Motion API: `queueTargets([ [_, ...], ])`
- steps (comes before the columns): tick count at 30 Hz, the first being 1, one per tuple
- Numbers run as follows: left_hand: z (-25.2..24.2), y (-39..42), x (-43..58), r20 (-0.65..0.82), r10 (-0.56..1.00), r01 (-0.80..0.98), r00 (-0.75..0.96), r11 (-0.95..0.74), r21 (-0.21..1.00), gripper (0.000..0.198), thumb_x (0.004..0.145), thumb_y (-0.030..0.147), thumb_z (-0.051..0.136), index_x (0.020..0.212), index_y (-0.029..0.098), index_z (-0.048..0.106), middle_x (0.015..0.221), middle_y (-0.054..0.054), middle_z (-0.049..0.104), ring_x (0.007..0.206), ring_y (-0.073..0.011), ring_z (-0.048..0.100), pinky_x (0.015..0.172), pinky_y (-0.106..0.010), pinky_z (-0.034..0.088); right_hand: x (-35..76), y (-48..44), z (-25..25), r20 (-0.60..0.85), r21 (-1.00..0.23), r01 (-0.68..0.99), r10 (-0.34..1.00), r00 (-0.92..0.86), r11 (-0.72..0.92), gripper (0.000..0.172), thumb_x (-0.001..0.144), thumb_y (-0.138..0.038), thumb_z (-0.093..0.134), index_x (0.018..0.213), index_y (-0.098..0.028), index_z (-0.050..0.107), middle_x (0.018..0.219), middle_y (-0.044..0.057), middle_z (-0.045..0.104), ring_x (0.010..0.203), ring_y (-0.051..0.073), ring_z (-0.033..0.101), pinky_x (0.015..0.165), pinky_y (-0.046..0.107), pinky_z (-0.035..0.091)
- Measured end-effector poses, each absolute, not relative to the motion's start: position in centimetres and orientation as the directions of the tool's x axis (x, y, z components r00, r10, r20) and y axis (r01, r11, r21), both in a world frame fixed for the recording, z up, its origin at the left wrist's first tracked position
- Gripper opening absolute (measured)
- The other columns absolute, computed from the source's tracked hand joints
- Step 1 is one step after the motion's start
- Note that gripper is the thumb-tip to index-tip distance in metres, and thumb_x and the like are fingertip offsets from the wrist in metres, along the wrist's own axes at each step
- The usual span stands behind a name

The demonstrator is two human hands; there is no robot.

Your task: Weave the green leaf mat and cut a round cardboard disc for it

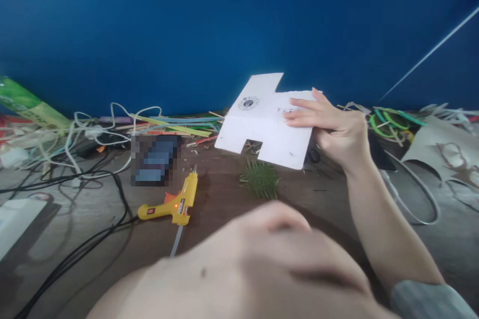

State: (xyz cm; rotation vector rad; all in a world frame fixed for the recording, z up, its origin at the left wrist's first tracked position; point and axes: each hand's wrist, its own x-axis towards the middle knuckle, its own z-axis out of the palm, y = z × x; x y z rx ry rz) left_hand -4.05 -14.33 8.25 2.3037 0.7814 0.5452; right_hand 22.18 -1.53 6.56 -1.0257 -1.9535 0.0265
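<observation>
Card (258,129) pinched in right grip (335,122); cannot tell hold of left grip (277,246), blurred below. Could sag left of right grip, unsupported there.

A craft work area is indicated by the cut white card (254,122), the yellow hot-glue gun (191,189) and the thin coloured strips (179,127) strewn along the counter (219,189); whether home or workshop cannot be told.
</observation>
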Motion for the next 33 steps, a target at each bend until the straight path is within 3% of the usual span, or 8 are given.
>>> queueTargets([
  [2,10.5,-10.9,-2.6,0.165,0.669,0.449,0.725,-0.640,0.624,0.037,0.079,0.019,0.051,0.106,0.041,0.063,0.103,0.004,0.067,0.102,-0.0194,0.058,0.088,-0.035,0.049,22.1,-1.6,6.6,0.707,-0.396,0.635,0.662,-0.250,0.663,0.034,0.086,-0.013,0.046,0.085,-0.035,0.071,0.097,-0.007,0.072,0.116,0.021,0.056,0.110,0.057,0.025],
  [5,11.0,-5.5,-1.9,0.379,0.849,0.587,0.368,-0.528,0.613,0.029,0.085,0.021,0.044,0.107,0.027,0.062,0.113,-0.003,0.062,0.112,-0.0231,0.052,0.098,-0.041,0.041,21.9,-1.6,6.6,0.701,-0.410,0.624,0.667,-0.251,0.666,0.033,0.087,-0.014,0.046,0.083,-0.035,0.071,0.097,-0.006,0.072,0.116,0.021,0.056,0.112,0.055,0.024],
  [9,7.6,-0.6,-2.7,0.215,0.976,0.507,-0.025,-0.173,0.844,0.043,0.080,0.035,0.058,0.121,0.024,0.051,0.125,-0.009,0.053,0.111,-0.0275,0.054,0.090,-0.041,0.047,21.4,-1.6,6.4,0.668,-0.433,0.611,0.691,-0.275,0.662,0.032,0.086,-0.015,0.046,0.084,-0.035,0.071,0.096,-0.006,0.072,0.115,0.020,0.057,0.112,0.054,0.024],
  [14,5.7,0.7,-2.8,-0.199,0.972,0.090,0.126,0.189,0.978,0.037,0.077,0.036,0.062,0.109,0.017,0.057,0.101,-0.012,0.067,0.091,-0.0281,0.065,0.073,-0.039,0.055,20.9,-1.3,6.2,0.631,-0.436,0.566,0.686,-0.363,0.700,0.037,0.084,-0.009,0.042,0.091,-0.032,0.070,0.103,-0.006,0.070,0.118,0.018,0.054,0.112,0.053,0.024],
  [20,5.1,1.6,-3.5,-0.113,0.994,0.094,0.014,0.111,0.989,0.039,0.070,0.028,0.069,0.105,0.021,0.054,0.110,-0.009,0.064,0.096,-0.0286,0.064,0.078,-0.044,0.056,23.7,0.0,5.8,0.409,-0.425,0.838,0.899,-0.159,0.341,0.049,0.079,-0.012,0.047,0.127,-0.020,0.050,0.123,0.009,0.059,0.110,0.022,0.058,0.091,0.041,0.048],
  [23,4.7,2.1,-4.2,-0.093,0.996,0.142,0.016,0.090,0.986,0.037,0.070,0.027,0.069,0.104,0.022,0.054,0.110,-0.009,0.064,0.098,-0.0306,0.063,0.079,-0.046,0.056,26.1,1.2,4.5,0.012,-0.258,0.965,0.998,0.060,-0.055,0.034,0.082,-0.028,0.049,0.113,-0.015,0.056,0.099,0.014,0.067,0.090,0.028,0.064,0.076,0.041,0.051],
  [27,4.8,2.2,-4.3,-0.073,0.997,0.122,0.009,0.071,0.990,0.034,0.073,0.023,0.067,0.104,0.022,0.053,0.114,-0.008,0.063,0.101,-0.0287,0.062,0.081,-0.043,0.056,27.6,2.7,2.2,-0.384,-0.175,0.964,0.915,0.122,-0.202,0.034,0.078,-0.029,0.055,0.110,-0.015,0.052,0.100,0.016,0.065,0.075,0.022,0.065,0.053,0.028,0.049],
  [33,4.8,2.2,-4.3,-0.057,0.998,0.083,0.026,0.054,0.995,0.035,0.074,0.021,0.066,0.107,0.021,0.054,0.117,-0.008,0.063,0.104,-0.0270,0.061,0.086,-0.041,0.054,27.0,3.4,0.8,-0.409,-0.165,0.949,0.894,0.183,-0.270,0.053,0.073,-0.029,0.061,0.120,-0.014,0.041,0.107,0.019,0.062,0.064,0.018,0.064,0.045,0.024,0.047],
])
